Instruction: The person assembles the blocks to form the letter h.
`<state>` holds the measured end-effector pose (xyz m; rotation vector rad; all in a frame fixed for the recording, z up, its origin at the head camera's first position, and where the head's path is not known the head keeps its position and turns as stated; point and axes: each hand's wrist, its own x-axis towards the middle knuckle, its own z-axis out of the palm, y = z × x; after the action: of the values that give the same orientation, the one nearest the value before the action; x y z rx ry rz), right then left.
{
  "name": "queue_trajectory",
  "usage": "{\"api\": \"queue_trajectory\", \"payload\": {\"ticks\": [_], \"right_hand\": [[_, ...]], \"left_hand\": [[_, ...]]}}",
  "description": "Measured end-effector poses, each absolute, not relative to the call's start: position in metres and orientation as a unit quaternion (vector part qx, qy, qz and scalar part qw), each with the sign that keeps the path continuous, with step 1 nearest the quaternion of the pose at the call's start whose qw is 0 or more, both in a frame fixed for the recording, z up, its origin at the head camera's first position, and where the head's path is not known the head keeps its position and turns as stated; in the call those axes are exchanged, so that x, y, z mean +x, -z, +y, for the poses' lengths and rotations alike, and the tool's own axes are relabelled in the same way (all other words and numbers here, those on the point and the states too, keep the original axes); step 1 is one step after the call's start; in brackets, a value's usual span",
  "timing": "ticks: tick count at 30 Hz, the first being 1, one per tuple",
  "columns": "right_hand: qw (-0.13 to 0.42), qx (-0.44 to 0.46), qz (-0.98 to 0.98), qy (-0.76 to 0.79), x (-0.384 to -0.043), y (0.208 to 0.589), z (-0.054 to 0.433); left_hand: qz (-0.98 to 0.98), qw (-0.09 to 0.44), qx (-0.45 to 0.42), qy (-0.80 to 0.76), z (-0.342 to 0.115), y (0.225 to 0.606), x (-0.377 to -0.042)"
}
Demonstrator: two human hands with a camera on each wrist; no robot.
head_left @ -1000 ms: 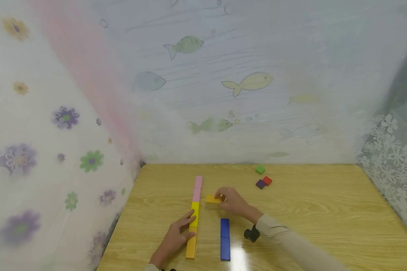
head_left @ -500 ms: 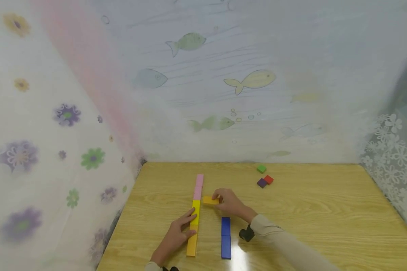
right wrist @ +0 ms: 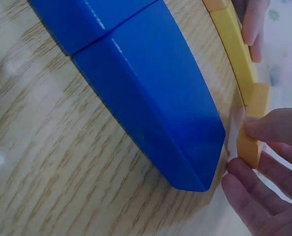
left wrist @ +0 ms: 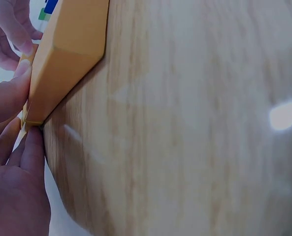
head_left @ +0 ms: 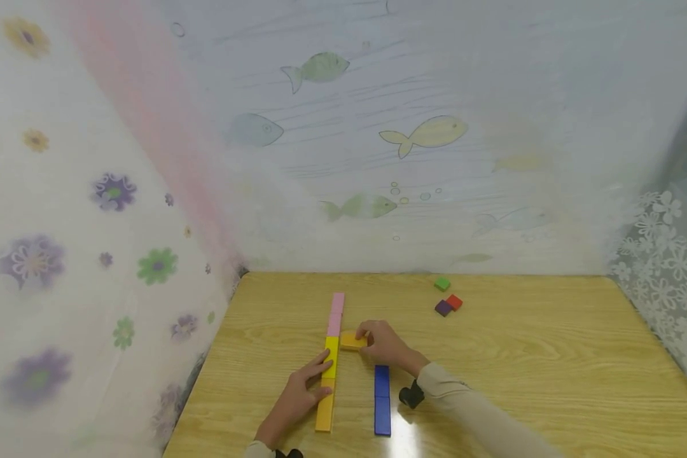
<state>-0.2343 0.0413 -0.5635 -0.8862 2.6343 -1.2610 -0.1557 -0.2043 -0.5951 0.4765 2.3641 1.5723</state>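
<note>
A straight row of flat blocks lies on the table: two pink blocks (head_left: 334, 315) at the far end, a yellow block (head_left: 331, 357) in the middle and an orange block (head_left: 324, 416) nearest. My left hand (head_left: 298, 394) rests along the row's left side, fingers fairly straight on the yellow block and thumb on the near orange one. My right hand (head_left: 386, 343) pinches another orange block (right wrist: 255, 128) between thumb and fingers. In the head view that block points crosswise at the row, its left end beside the yellow block's far end. Whether they touch, I cannot tell.
Two blue blocks (head_left: 382, 401) lie end to end right of the row. Towards the back right are a green block (head_left: 442, 284), a red block (head_left: 455, 302) and a purple block (head_left: 443, 308). The wooden table (head_left: 521, 356) meets a fish-patterned wall covering behind.
My right hand has moved left and slightly nearer with the orange block, narrowing the gap to the row. The left hand keeps its place on the row. The head view has shifted slightly.
</note>
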Motion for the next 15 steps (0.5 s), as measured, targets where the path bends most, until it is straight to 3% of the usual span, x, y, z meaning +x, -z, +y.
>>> {"api": "queue_trajectory", "payload": {"ticks": [15], "right_hand": [[0.033,-0.295,0.869,0.396,-0.2364,0.5669,0.0349]], "left_hand": [[0.819,0.134,0.157,-0.536,-0.2031,0.5926,-0.1543]]}}
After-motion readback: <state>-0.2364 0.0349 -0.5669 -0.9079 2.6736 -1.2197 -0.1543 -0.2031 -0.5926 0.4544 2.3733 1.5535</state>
